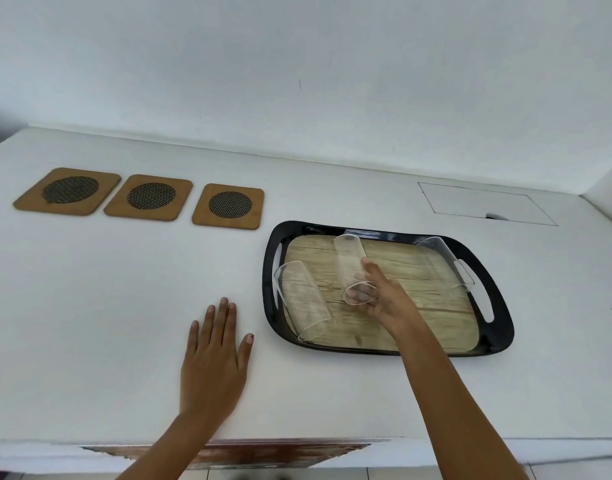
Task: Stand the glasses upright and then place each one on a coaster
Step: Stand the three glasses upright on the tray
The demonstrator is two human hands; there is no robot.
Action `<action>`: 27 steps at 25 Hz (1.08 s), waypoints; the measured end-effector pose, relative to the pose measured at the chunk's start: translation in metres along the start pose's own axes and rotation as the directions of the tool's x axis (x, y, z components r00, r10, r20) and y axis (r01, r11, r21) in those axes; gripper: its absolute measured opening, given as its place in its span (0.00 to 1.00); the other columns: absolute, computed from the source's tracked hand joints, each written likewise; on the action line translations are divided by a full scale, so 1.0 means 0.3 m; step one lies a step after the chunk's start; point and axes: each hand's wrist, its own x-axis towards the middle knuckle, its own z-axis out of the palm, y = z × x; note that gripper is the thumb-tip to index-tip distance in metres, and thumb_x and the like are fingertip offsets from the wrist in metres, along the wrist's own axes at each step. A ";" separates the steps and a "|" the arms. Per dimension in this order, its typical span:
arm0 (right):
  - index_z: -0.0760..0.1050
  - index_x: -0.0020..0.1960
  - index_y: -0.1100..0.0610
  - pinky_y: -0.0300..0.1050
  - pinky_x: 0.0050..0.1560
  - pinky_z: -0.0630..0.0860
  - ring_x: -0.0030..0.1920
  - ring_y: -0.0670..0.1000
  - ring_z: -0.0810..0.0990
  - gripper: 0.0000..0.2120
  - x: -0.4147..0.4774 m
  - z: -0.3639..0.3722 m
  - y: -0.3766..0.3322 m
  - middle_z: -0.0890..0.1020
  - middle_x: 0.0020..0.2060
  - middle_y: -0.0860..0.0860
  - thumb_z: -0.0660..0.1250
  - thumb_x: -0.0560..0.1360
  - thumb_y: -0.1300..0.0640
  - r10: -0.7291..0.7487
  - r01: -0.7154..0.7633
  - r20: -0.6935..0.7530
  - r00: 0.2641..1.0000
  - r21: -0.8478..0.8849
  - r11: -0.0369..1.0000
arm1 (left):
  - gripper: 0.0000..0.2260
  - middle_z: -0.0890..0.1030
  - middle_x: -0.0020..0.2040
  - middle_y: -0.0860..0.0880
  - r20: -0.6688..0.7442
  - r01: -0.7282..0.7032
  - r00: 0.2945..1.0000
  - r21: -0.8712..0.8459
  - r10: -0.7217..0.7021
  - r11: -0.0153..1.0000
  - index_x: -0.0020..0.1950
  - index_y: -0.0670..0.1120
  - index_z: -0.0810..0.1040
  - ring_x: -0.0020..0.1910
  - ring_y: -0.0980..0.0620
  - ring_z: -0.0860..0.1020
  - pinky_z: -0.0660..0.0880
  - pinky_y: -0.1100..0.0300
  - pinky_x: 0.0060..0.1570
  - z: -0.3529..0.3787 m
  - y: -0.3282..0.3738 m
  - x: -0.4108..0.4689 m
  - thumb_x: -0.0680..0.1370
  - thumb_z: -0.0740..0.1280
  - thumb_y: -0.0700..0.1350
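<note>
While the left hand (pixel 212 358) lies flat on the white worktop (pixel 124 306) nearest me, its fingers (pixel 223 317) loosely spread and holding nothing, the work is happening to its right. There the right hand (pixel 384 296) reaches onto the black-rimmed tray (pixel 498 327), its fingers (pixel 368 268) curled round the open mouth of the middle glass (pixel 349 261), which lies on its side; I cannot tell how firmly they grip.

To do this well, I would say pivot the glass about its base and let the base settle flat on the tray before letting go, since clear glass on a smooth tray may slide. Keep the wrist clear of the left glass (pixel 302 299), lying just beside it, and of the right glass (pixel 446 265), tipped against the far right rim.

Further off to the left, three wooden coasters (pixel 230 206) wait in a row, all bare, well apart from the tray.
</note>
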 end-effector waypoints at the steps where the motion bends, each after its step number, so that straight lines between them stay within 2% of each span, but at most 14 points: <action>1: 0.76 0.53 0.66 0.45 0.33 0.82 0.30 0.50 0.83 0.24 -0.001 -0.013 0.003 0.83 0.29 0.54 0.71 0.73 0.44 0.032 -0.035 0.022 0.999 0.135 0.990 | 0.33 0.60 0.76 0.43 -0.002 0.000 1.000 0.001 0.000 1.000 0.74 0.41 0.57 0.75 0.44 0.58 0.56 0.44 0.73 0.001 0.001 0.000 0.78 0.36 0.60; 3: 0.74 0.57 0.68 0.48 0.35 0.83 0.33 0.52 0.84 0.26 -0.008 -0.028 0.003 0.83 0.34 0.56 0.72 0.73 0.46 0.076 -0.101 0.085 0.993 0.346 0.933 | 0.33 0.59 0.76 0.43 -0.003 -0.003 1.000 0.006 0.003 1.000 0.75 0.42 0.56 0.75 0.45 0.57 0.56 0.44 0.73 0.004 -0.002 0.000 0.78 0.37 0.60; 5: 0.71 0.63 0.70 0.52 0.38 0.84 0.44 0.59 0.85 0.31 -0.022 -0.037 -0.006 0.82 0.49 0.62 0.74 0.70 0.50 0.093 -0.147 0.129 0.987 0.514 0.845 | 0.32 0.59 0.76 0.44 0.001 -0.003 1.000 0.011 0.003 1.000 0.75 0.42 0.56 0.75 0.45 0.57 0.56 0.44 0.73 0.005 -0.006 0.001 0.78 0.38 0.59; 6: 0.69 0.65 0.70 0.55 0.41 0.84 0.49 0.62 0.84 0.32 -0.029 -0.045 -0.010 0.80 0.55 0.64 0.75 0.69 0.53 0.085 -0.152 0.139 0.987 0.592 0.791 | 0.31 0.59 0.76 0.44 0.001 -0.004 1.000 0.011 0.004 1.000 0.75 0.42 0.56 0.75 0.45 0.57 0.56 0.44 0.73 0.006 -0.006 0.000 0.78 0.39 0.59; 8: 0.68 0.65 0.68 0.58 0.48 0.83 0.52 0.64 0.84 0.32 -0.043 -0.048 -0.019 0.77 0.59 0.63 0.76 0.66 0.57 0.005 -0.077 0.109 0.994 0.669 0.739 | 0.30 0.59 0.76 0.44 0.003 -0.004 1.000 0.014 0.004 1.000 0.75 0.41 0.56 0.75 0.45 0.57 0.56 0.44 0.73 0.009 -0.007 0.000 0.78 0.41 0.58; 9: 0.68 0.65 0.66 0.56 0.50 0.83 0.52 0.62 0.84 0.31 -0.046 -0.046 -0.019 0.76 0.59 0.62 0.76 0.66 0.59 -0.064 0.027 0.040 0.997 0.612 0.790 | 0.30 0.59 0.76 0.44 0.003 -0.002 1.000 0.016 0.002 1.000 0.75 0.41 0.56 0.75 0.45 0.57 0.56 0.44 0.73 0.010 -0.008 0.000 0.78 0.41 0.58; 10: 0.68 0.65 0.64 0.52 0.50 0.83 0.52 0.59 0.84 0.31 -0.046 -0.041 -0.017 0.76 0.59 0.60 0.77 0.67 0.59 -0.150 0.166 -0.071 0.986 0.452 0.876 | 0.31 0.59 0.76 0.44 0.001 -0.001 1.000 0.017 0.001 1.000 0.75 0.42 0.56 0.75 0.46 0.57 0.56 0.44 0.73 0.010 -0.008 0.000 0.78 0.40 0.58; 11: 0.67 0.65 0.60 0.47 0.49 0.83 0.52 0.55 0.83 0.31 -0.044 -0.036 -0.015 0.75 0.60 0.59 0.78 0.67 0.59 -0.258 0.298 -0.201 0.945 0.207 0.932 | 0.31 0.59 0.76 0.44 0.000 -0.001 1.000 0.017 0.001 1.000 0.75 0.42 0.55 0.75 0.46 0.56 0.56 0.45 0.73 0.011 -0.008 0.000 0.78 0.40 0.58; 12: 0.66 0.64 0.57 0.44 0.48 0.81 0.51 0.51 0.82 0.32 -0.040 -0.032 -0.013 0.74 0.60 0.57 0.79 0.66 0.58 -0.378 0.384 -0.304 0.875 -0.043 0.922 | 0.31 0.58 0.76 0.45 -0.001 0.000 1.000 0.016 0.000 1.000 0.75 0.42 0.55 0.75 0.46 0.56 0.55 0.45 0.73 0.012 -0.010 0.000 0.78 0.39 0.59; 13: 0.65 0.62 0.54 0.43 0.48 0.79 0.50 0.49 0.81 0.32 -0.033 -0.033 -0.008 0.73 0.59 0.56 0.80 0.66 0.56 -0.489 0.435 -0.339 0.804 -0.225 0.872 | 0.31 0.58 0.76 0.45 -0.002 0.000 1.000 0.015 0.000 1.000 0.75 0.42 0.55 0.75 0.46 0.56 0.55 0.45 0.74 0.013 -0.011 -0.001 0.78 0.40 0.59; 15: 0.64 0.62 0.52 0.43 0.52 0.77 0.50 0.50 0.80 0.33 -0.014 -0.039 0.007 0.71 0.58 0.54 0.81 0.65 0.56 -0.641 0.513 -0.316 0.699 -0.403 0.758 | 0.31 0.58 0.76 0.46 -0.008 0.003 1.000 0.010 -0.003 1.000 0.75 0.43 0.54 0.75 0.47 0.55 0.55 0.45 0.74 0.015 -0.012 0.000 0.78 0.39 0.59; 18: 0.64 0.64 0.56 0.40 0.53 0.75 0.50 0.51 0.79 0.34 0.024 -0.045 0.032 0.68 0.56 0.51 0.80 0.65 0.57 -0.719 0.531 -0.287 0.633 -0.515 0.673 | 0.31 0.57 0.76 0.46 -0.013 0.001 1.000 0.008 -0.001 1.000 0.75 0.44 0.53 0.76 0.48 0.54 0.53 0.46 0.74 0.016 -0.011 -0.001 0.78 0.37 0.60; 22: 0.64 0.62 0.58 0.47 0.56 0.76 0.52 0.54 0.78 0.33 0.061 -0.050 0.076 0.65 0.56 0.49 0.80 0.65 0.57 -0.743 0.538 -0.250 0.621 -0.554 0.635 | 0.32 0.57 0.77 0.47 -0.021 0.004 1.000 0.001 -0.004 1.000 0.76 0.44 0.53 0.76 0.49 0.54 0.52 0.47 0.74 0.015 -0.010 -0.002 0.78 0.36 0.61; 27: 0.64 0.60 0.59 0.54 0.57 0.78 0.52 0.54 0.78 0.32 0.066 -0.046 0.105 0.65 0.57 0.48 0.80 0.66 0.57 -0.770 0.552 -0.232 0.595 -0.578 0.601 | 0.32 0.56 0.77 0.48 -0.022 0.010 1.000 -0.008 -0.010 1.000 0.76 0.45 0.53 0.76 0.50 0.53 0.52 0.48 0.74 0.017 -0.009 0.001 0.77 0.36 0.61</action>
